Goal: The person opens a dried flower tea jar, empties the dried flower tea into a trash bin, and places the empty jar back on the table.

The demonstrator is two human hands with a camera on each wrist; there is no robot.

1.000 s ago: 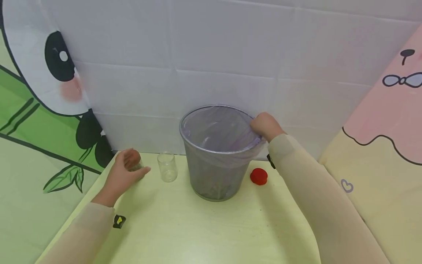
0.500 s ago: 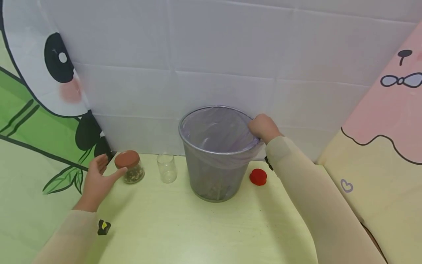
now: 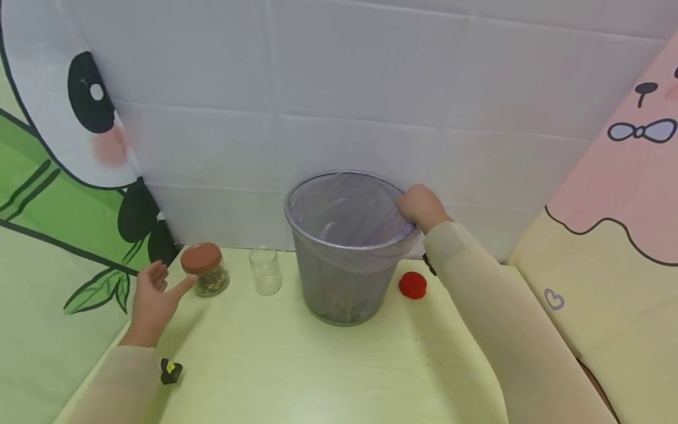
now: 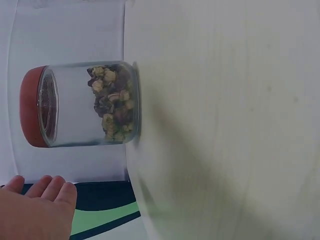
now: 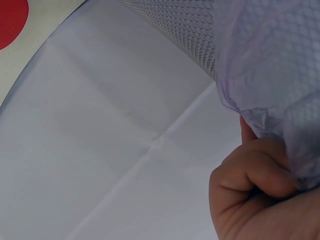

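Pale yellow-green tabletop carries a grey mesh bin at its far middle, lined with a thin lilac bag folded over the rim. The right hand sits at the bin's three o'clock edge, fingers curled in a closed grip round the bag's edge and the rim; the right wrist view shows the plastic bunched against the knuckles and the mesh wall just above.

At nine o'clock from the bin stands a small empty glass jar without a lid, upright. Further out toward nine o'clock is a second jar, upright, capped with a brownish-red lid and part filled with dried flower buds. The left hand hangs just beside this jar at its eight o'clock, palm turned toward it, fingers relaxed and spread, holding nothing and not touching the glass.

A loose red lid lies flat on the tabletop at the bin's four o'clock, close to the right sleeve.
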